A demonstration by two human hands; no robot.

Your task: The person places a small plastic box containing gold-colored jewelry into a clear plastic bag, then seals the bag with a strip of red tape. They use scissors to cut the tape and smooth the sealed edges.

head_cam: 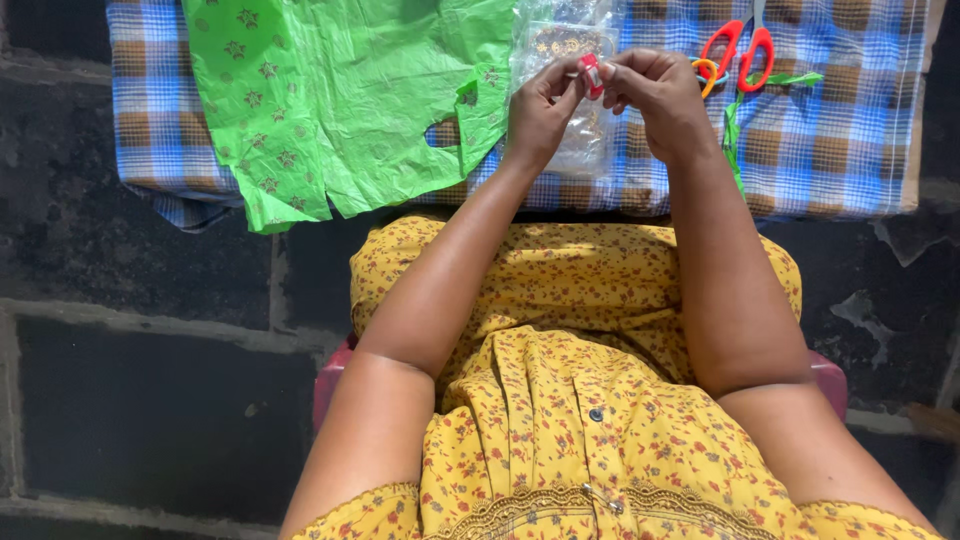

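Note:
My left hand (541, 105) and my right hand (655, 95) meet over a low table covered by a blue and brown checked cloth (830, 140). Both pinch a small red object (592, 74) between their fingertips; what it is I cannot tell. Under the hands lies a clear plastic bag (565, 35) with dark patterned contents. Green fabric with small star motifs (340, 100) is spread on the cloth to the left of my left hand.
Red-handled scissors (738, 48) lie on the cloth just right of my right hand, beside a green strip (735, 130). I sit on a pink stool (828, 375) in a yellow flowered dress. Dark stone floor (130, 390) surrounds the table.

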